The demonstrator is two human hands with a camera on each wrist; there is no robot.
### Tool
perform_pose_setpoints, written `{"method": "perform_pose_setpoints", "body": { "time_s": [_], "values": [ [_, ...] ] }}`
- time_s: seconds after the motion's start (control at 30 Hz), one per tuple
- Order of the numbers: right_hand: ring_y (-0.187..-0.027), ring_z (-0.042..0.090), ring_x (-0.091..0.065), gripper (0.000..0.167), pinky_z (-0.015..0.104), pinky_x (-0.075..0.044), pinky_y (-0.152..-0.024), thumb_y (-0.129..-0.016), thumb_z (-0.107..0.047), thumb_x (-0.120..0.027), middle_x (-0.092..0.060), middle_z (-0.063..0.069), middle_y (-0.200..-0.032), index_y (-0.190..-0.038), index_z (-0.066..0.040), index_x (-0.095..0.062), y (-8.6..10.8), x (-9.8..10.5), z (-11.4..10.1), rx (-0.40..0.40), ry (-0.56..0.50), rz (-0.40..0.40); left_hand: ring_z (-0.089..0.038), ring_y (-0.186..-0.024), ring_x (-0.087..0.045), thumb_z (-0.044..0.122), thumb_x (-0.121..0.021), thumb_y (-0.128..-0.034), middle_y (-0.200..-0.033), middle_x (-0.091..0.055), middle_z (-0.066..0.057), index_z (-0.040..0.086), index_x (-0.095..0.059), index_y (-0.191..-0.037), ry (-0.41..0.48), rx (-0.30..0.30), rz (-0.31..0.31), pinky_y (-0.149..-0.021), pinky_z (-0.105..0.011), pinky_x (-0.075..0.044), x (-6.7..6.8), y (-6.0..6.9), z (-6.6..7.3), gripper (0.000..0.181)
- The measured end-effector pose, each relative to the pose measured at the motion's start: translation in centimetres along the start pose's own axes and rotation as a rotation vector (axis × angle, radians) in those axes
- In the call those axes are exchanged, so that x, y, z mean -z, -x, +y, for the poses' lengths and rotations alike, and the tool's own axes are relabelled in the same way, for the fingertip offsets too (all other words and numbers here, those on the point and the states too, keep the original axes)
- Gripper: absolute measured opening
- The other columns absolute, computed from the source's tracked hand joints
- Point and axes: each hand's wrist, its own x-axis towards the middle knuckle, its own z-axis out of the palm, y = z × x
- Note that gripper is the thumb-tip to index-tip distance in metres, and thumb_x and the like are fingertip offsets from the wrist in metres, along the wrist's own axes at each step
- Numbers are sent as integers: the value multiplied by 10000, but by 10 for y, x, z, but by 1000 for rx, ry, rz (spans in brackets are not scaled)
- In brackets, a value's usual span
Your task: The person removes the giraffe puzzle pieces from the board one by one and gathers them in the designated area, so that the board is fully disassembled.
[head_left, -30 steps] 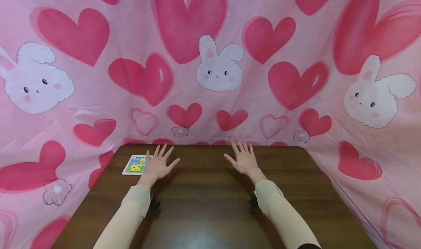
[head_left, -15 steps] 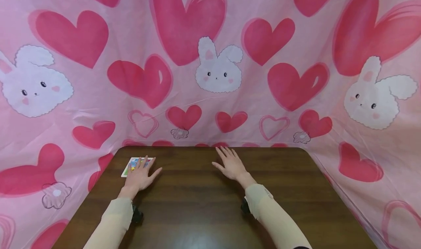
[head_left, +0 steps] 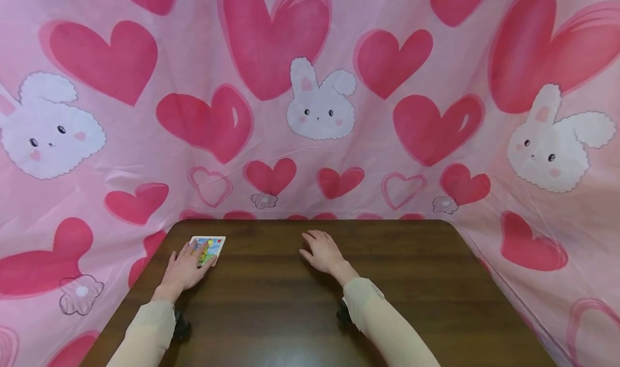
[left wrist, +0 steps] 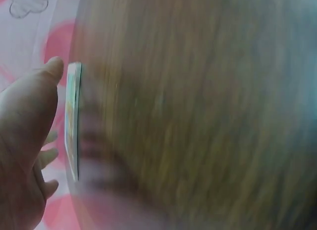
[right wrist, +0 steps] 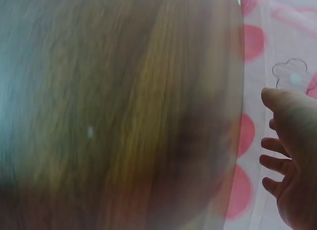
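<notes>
The bare left hand [head_left: 183, 268] has shifted left over the rectangular white-bordered giraffe card [head_left: 216, 246], far left on the dark-brown wooden counter [head_left: 271, 297]; the bare right hand [head_left: 322, 250], inward. Both grips are relaxed and empty. Only the left wrist view shows the card's edge, clear of that hand.
</notes>
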Motion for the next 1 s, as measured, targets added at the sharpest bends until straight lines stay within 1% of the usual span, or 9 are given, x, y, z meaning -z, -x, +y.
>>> {"method": "perform_pose_setpoints", "body": {
  "time_s": [0.13, 0.27, 0.4, 0.57, 0.7, 0.8, 0.9, 1.0],
  "values": [
    [-1385, 368, -643, 434, 571, -500, -1206, -1081, -292, -698, -698, 184, -1447, -1432, -38, -684, -1, -4, -9, 5, -11, 35, -631, -1570, -318, 505, -641, -1055, -1677, -360, -421, -44, -458, -1620, 11, -10, 10, -1276, -811, -236, 1, 1, -11, 809],
    [-1329, 357, -659, 420, 566, -534, -1143, -1075, -290, -712, -711, 167, -1398, -1420, -53, -686, -1, -8, -15, 5, -12, 57, -629, -1532, -384, 507, -655, -1052, -1649, -406, -421, -55, -474, -1605, 10, -31, 9, -1265, -792, -291, -1, -1, -19, 809],
    [-1339, 345, -648, 457, 555, -532, -1147, -1075, -309, -714, -700, 157, -1416, -1455, -61, -664, -2, -12, -20, 15, -5, 51, -626, -1527, -393, 508, -654, -1053, -1647, -396, -429, -74, -452, -1612, 13, -36, -5, -1267, -786, -291, -2, -1, -22, 831],
    [-1386, 340, -627, 494, 552, -510, -1186, -1088, -329, -698, -680, 156, -1463, -1501, -65, -635, -4, -18, -25, 10, -19, 23, -620, -1544, -367, 483, -653, -1052, -1650, -381, -431, -106, -436, -1604, 5, -22, -6, -1278, -789, -260, -1, 0, -24, 835],
    [-1441, 341, -600, 539, 555, -489, -1219, -1088, -349, -696, -648, 156, -1526, -1546, -82, -601, -7, -23, -29, -5, -28, -9, -614, -1566, -334, 480, -636, -1061, -1667, -355, -429, -123, -418, -1606, 3, -10, -24, -1290, -782, -234, -1, 1, -24, 842],
    [-1515, 353, -545, 578, 564, -446, -1266, -1097, -374, -678, -586, 163, -1612, -1592, -100, -559, -7, -27, -33, -14, -40, -54, -614, -1576, -321, 481, -623, -1073, -1676, -341, -429, -135, -413, -1605, 9, -10, -27, -1296, -775, -232, -1, 3, -22, 840],
    [-1562, 360, -500, 592, 573, -413, -1295, -1103, -398, -665, -536, 161, -1667, -1608, -113, -544, -6, -30, -37, -16, -44, -91, -616, -1572, -330, 474, -614, -1084, -1673, -351, -429, -143, -425, -1594, 6, -19, -13, -1297, -765, -251, -3, 4, -18, 823],
    [-1579, 359, -480, 595, 574, -402, -1303, -1107, -419, -653, -516, 156, -1686, -1610, -122, -544, -6, -32, -40, -12, -34, -116, -613, -1565, -354, 462, -617, -1087, -1667, -371, -425, -139, -443, -1588, -6, -28, 3, -1299, -752, -272, -4, 8, -11, 802]
  ]
}}
